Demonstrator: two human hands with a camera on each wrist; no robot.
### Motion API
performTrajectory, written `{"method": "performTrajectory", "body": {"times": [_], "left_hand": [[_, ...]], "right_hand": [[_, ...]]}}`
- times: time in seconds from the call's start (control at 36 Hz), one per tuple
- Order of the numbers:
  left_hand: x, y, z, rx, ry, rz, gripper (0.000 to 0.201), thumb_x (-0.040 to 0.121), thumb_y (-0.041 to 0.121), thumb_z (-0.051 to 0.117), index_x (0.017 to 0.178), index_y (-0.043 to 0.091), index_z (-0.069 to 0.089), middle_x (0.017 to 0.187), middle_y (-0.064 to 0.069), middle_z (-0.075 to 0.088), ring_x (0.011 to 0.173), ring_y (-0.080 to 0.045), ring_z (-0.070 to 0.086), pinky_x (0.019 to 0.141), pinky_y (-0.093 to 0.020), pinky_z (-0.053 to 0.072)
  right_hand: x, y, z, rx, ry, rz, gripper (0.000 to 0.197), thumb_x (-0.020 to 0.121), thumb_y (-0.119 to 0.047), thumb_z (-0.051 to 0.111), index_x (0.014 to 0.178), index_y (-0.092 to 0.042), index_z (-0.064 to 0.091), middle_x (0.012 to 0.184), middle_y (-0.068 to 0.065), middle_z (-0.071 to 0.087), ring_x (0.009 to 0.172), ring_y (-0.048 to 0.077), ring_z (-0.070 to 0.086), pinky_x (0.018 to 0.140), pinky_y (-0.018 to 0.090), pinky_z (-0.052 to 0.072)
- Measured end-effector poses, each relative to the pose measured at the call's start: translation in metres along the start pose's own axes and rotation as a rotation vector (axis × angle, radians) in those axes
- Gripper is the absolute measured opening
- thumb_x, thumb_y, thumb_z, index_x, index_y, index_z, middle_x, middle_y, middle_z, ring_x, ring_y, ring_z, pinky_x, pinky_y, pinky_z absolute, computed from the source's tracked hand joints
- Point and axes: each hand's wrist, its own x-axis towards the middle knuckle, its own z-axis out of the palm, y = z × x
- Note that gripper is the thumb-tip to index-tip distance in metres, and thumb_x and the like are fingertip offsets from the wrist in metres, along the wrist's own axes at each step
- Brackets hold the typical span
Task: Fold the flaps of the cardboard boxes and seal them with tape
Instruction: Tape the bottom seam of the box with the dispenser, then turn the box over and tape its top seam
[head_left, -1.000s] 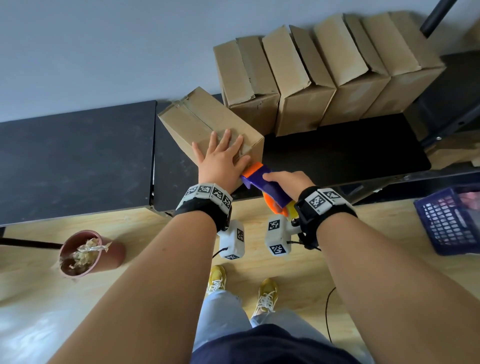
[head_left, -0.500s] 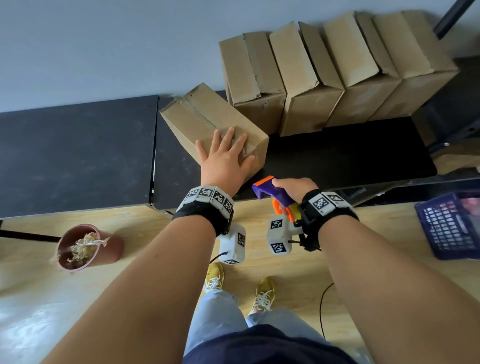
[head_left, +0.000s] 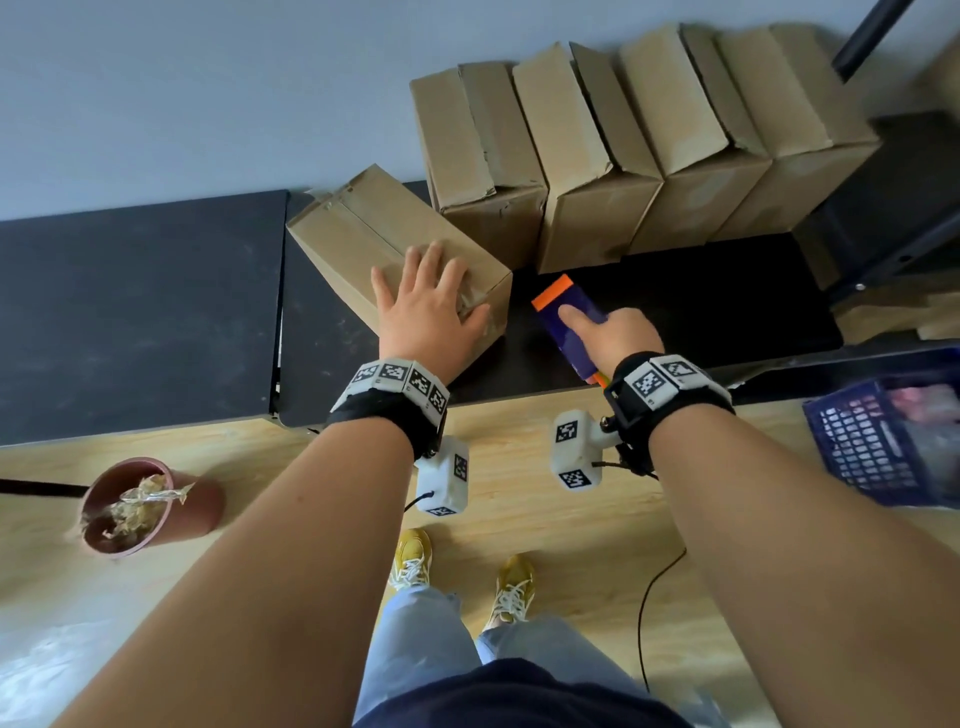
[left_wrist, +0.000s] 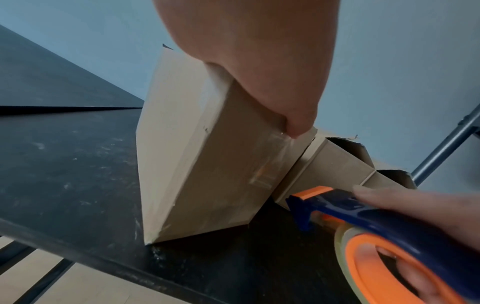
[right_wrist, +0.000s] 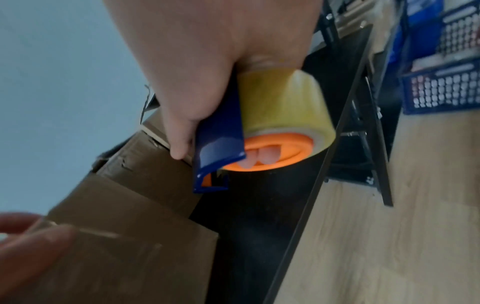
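Observation:
A closed cardboard box (head_left: 363, 228) (left_wrist: 197, 160) lies askew on the black table (head_left: 156, 312), clear tape along its top seam and down its near end. My left hand (head_left: 423, 306) lies flat on the box's near end, fingers spread, thumb over the taped corner. My right hand (head_left: 608, 332) grips a blue and orange tape dispenser (head_left: 569, 317) (right_wrist: 221, 148) with a yellowish tape roll (right_wrist: 283, 102), just right of the box above the table. Its fingers pass through the orange core, the forefinger lies along the blue guard.
Several more cardboard boxes (head_left: 597, 156) lean in a row against the wall behind. A blue plastic crate (head_left: 883, 447) stands on the wooden floor at right, a reddish flower pot (head_left: 135, 504) at left. A dark metal frame (head_left: 883, 31) rises at the far right.
My right hand has carried the dispenser from the box's near end, back toward me, then out over the table right of the box. My left hand stays on the box.

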Motion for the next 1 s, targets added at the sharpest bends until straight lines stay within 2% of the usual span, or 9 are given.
{"method": "performTrajectory", "body": {"times": [0.14, 0.19, 0.25, 0.39, 0.58, 0.72, 0.81, 0.92, 1.0], "left_hand": [[0.001, 0.001, 0.008, 0.036, 0.035, -0.028, 0.052, 0.087, 0.058, 0.04, 0.131, 0.03, 0.04, 0.151, 0.001, 0.032, 0.145, -0.022, 0.015, 0.114, -0.057, 0.009], [0.002, 0.001, 0.01, 0.039, 0.044, -0.025, 0.052, 0.087, 0.058, 0.04, 0.131, 0.03, 0.04, 0.151, 0.0, 0.031, 0.145, -0.023, 0.015, 0.114, -0.057, 0.009], [0.002, 0.0, 0.011, 0.038, 0.049, -0.022, 0.052, 0.088, 0.058, 0.04, 0.132, 0.03, 0.04, 0.151, 0.0, 0.031, 0.145, -0.023, 0.015, 0.114, -0.057, 0.008], [0.002, 0.0, 0.011, 0.031, 0.036, -0.03, 0.054, 0.088, 0.057, 0.041, 0.134, 0.029, 0.039, 0.153, 0.0, 0.029, 0.146, -0.023, 0.014, 0.114, -0.057, 0.006], [0.003, -0.001, 0.011, 0.029, 0.017, -0.038, 0.058, 0.086, 0.056, 0.048, 0.134, 0.026, 0.039, 0.154, 0.0, 0.029, 0.146, -0.024, 0.014, 0.115, -0.057, 0.006], [0.003, -0.001, 0.009, 0.013, 0.002, -0.034, 0.057, 0.086, 0.059, 0.047, 0.133, 0.026, 0.039, 0.154, 0.001, 0.027, 0.146, -0.023, 0.013, 0.116, -0.055, 0.006], [0.002, 0.001, 0.003, -0.056, -0.017, -0.049, 0.056, 0.091, 0.063, 0.036, 0.133, 0.027, 0.04, 0.155, 0.003, 0.025, 0.147, -0.021, 0.01, 0.118, -0.051, 0.002], [0.003, -0.004, -0.01, -0.308, -0.027, -0.083, 0.037, 0.102, 0.032, 0.028, 0.131, 0.024, 0.049, 0.155, 0.003, 0.027, 0.146, -0.019, 0.013, 0.119, -0.046, 0.005], [0.004, -0.016, -0.022, -0.415, 0.009, -0.196, 0.047, 0.094, 0.003, 0.035, 0.134, 0.024, 0.048, 0.153, 0.002, 0.029, 0.141, -0.023, 0.025, 0.115, -0.04, 0.025]], "right_hand": [[0.004, -0.006, 0.006, -0.289, -0.047, -0.152, 0.039, 0.094, -0.045, 0.05, 0.085, -0.008, 0.058, 0.082, 0.011, 0.064, 0.072, 0.028, 0.061, 0.057, 0.031, 0.038], [0.008, -0.007, 0.012, -0.417, -0.034, -0.227, 0.033, 0.095, -0.04, 0.05, 0.109, -0.012, 0.06, 0.08, 0.008, 0.06, 0.077, 0.029, 0.06, 0.063, 0.031, 0.04], [0.015, -0.006, 0.019, -0.496, 0.029, -0.33, 0.041, 0.094, -0.034, 0.052, 0.135, -0.03, 0.048, 0.072, 0.001, 0.053, 0.072, 0.028, 0.057, 0.064, 0.031, 0.04], [0.031, -0.005, 0.032, -0.61, 0.034, -0.296, 0.033, 0.1, -0.039, 0.049, 0.113, -0.009, 0.056, 0.077, 0.004, 0.053, 0.076, 0.026, 0.054, 0.066, 0.033, 0.043], [0.046, -0.003, 0.041, -0.586, -0.032, -0.228, 0.034, 0.097, -0.034, 0.057, 0.117, -0.007, 0.055, 0.103, 0.011, 0.066, 0.095, 0.032, 0.065, 0.072, 0.036, 0.048], [0.043, -0.009, 0.036, -0.521, -0.086, -0.149, 0.034, 0.09, -0.031, 0.069, 0.109, -0.007, 0.055, 0.091, 0.008, 0.059, 0.08, 0.026, 0.058, 0.069, 0.035, 0.046], [0.037, -0.012, 0.03, -0.434, -0.012, -0.171, 0.026, 0.09, -0.016, 0.062, 0.113, -0.004, 0.057, 0.094, 0.012, 0.062, 0.091, 0.032, 0.064, 0.067, 0.033, 0.041], [0.022, -0.019, 0.018, -0.289, 0.08, -0.168, 0.037, 0.092, -0.009, 0.054, 0.128, -0.005, 0.053, 0.114, 0.016, 0.063, 0.109, 0.036, 0.06, 0.074, 0.032, 0.039], [0.006, -0.031, 0.016, -0.168, 0.028, -0.167, 0.025, 0.094, -0.015, 0.053, 0.115, -0.006, 0.062, 0.104, 0.013, 0.066, 0.097, 0.032, 0.061, 0.073, 0.031, 0.042]]}}
